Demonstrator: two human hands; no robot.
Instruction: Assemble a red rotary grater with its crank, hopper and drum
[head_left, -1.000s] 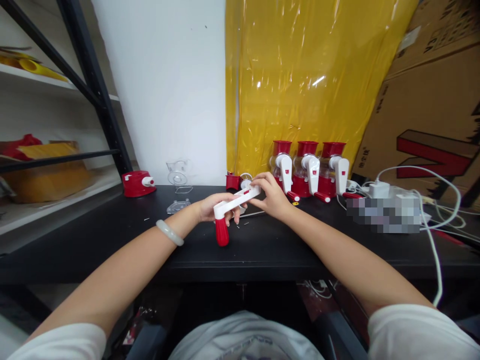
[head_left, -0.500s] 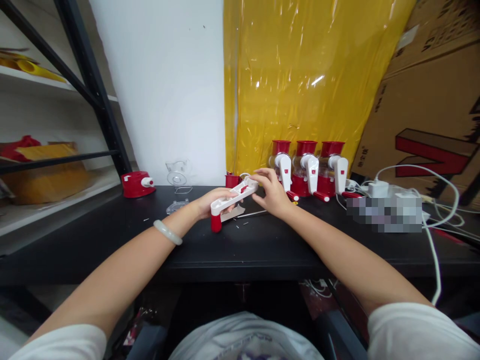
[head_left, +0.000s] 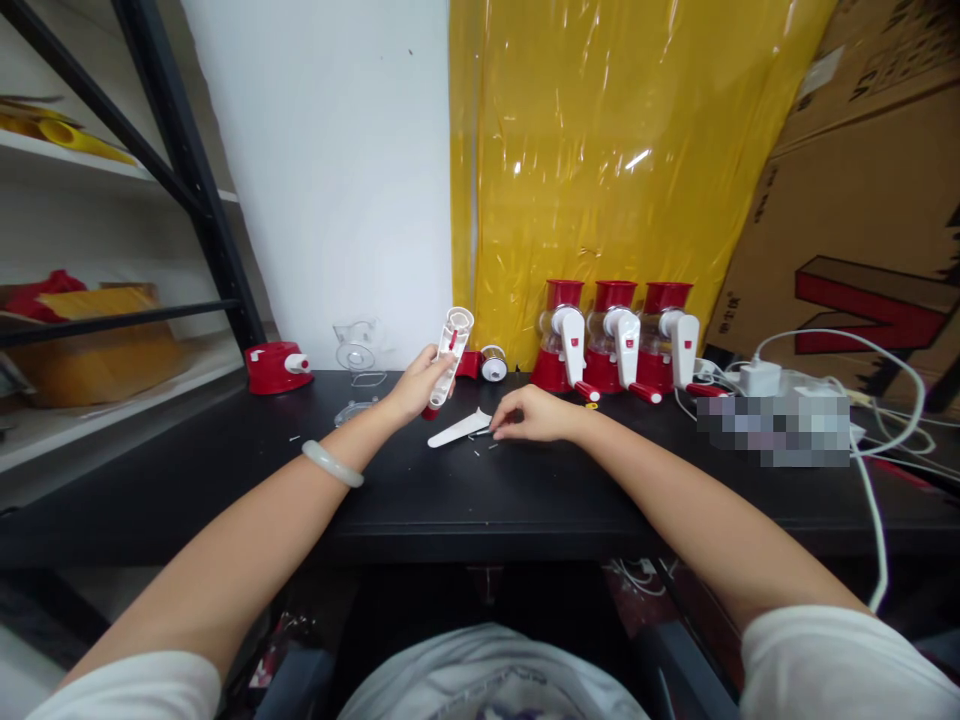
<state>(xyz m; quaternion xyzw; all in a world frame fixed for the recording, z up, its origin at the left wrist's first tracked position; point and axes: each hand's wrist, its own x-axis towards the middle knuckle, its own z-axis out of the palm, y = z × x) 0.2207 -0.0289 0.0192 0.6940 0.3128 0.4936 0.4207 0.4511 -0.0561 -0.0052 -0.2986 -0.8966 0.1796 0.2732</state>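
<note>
My left hand (head_left: 420, 385) is closed around a white crank handle (head_left: 454, 340), which stands tilted up with its hollow side towards me. A red piece sits inside its channel, and its red grip (head_left: 430, 412) points down below my fingers. On the table, my right hand (head_left: 529, 413) has its thumb and fingers pinched together over a thin metal rod (head_left: 481, 433); what lies between the fingertips is hidden. Beside them lies a flat white cover piece (head_left: 454, 431). Small screws (head_left: 493, 447) lie just in front of it.
Three red-and-white rotary graters (head_left: 616, 340) stand at the back right. Behind my left hand is a red part with a metal drum (head_left: 493, 364). A red base (head_left: 277, 368) and clear plastic parts (head_left: 356, 350) are at left. White cables (head_left: 874, 520) run along the right.
My left hand has turned the crank handle more upright and raised it. My right hand has let go of the handle and come down to the table by the metal rod.
</note>
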